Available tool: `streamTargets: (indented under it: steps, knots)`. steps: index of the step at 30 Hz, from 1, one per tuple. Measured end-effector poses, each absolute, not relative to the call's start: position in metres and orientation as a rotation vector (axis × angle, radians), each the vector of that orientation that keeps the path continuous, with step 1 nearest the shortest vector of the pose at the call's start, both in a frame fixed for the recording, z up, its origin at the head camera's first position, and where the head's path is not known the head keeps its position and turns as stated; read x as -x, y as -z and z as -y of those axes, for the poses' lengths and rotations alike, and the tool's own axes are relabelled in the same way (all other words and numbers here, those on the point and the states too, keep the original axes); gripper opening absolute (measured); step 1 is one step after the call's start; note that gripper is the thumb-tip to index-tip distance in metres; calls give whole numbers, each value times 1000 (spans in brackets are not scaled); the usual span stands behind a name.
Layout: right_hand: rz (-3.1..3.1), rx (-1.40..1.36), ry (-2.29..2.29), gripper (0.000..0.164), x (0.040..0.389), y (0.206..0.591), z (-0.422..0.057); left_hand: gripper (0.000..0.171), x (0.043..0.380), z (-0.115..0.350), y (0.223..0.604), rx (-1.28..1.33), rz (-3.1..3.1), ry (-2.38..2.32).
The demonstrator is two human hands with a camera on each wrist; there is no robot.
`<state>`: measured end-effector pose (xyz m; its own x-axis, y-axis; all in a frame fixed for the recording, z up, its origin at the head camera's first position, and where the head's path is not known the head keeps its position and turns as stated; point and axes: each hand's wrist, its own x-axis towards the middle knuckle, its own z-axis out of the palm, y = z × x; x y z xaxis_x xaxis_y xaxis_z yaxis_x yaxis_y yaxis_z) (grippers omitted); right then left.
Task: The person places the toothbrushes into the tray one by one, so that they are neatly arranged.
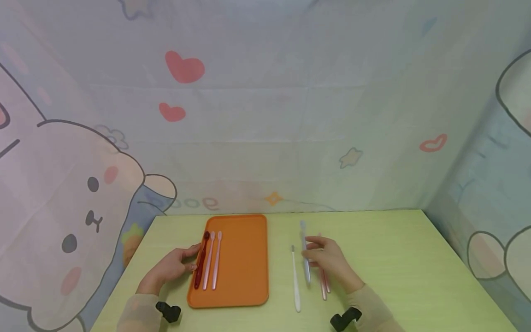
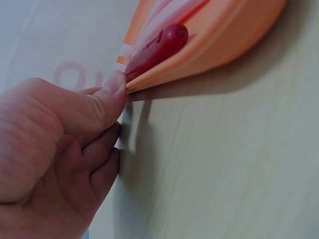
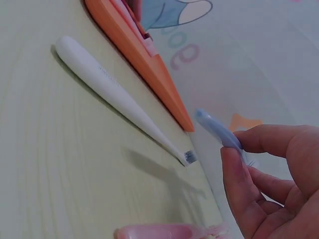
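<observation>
My left hand (image 1: 168, 267) pinches the left rim of the orange tray (image 1: 244, 263); the thumb lies beside a dark red toothbrush (image 2: 157, 50) in the left wrist view. That toothbrush and two pink toothbrushes (image 1: 209, 260) lie side by side along the tray's left part. Right of the tray, my right hand (image 1: 330, 260) holds a pale blue toothbrush (image 3: 219, 128) between thumb and fingertips, raised off the table. A white toothbrush (image 1: 296, 281) lies between that hand and the tray. Pink toothbrushes (image 1: 323, 283) lie on the table partly hidden beneath the right hand.
The light yellow-green table (image 1: 406, 267) extends to the right of the right hand. A cloth with cartoon prints (image 1: 265, 138) hangs along the back and both sides. Black wrist cameras (image 1: 346, 319) sit on the sleeves.
</observation>
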<state>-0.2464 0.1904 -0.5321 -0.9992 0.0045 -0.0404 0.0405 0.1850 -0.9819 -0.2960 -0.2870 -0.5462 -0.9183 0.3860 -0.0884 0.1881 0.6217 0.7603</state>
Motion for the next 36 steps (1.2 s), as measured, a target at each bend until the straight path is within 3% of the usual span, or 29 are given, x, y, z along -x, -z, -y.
streamTargets:
  steps: [36]
  knots:
    - [-2192, 140, 2055, 55, 261, 537, -88, 68, 296, 287, 546, -474, -2610, -1172]
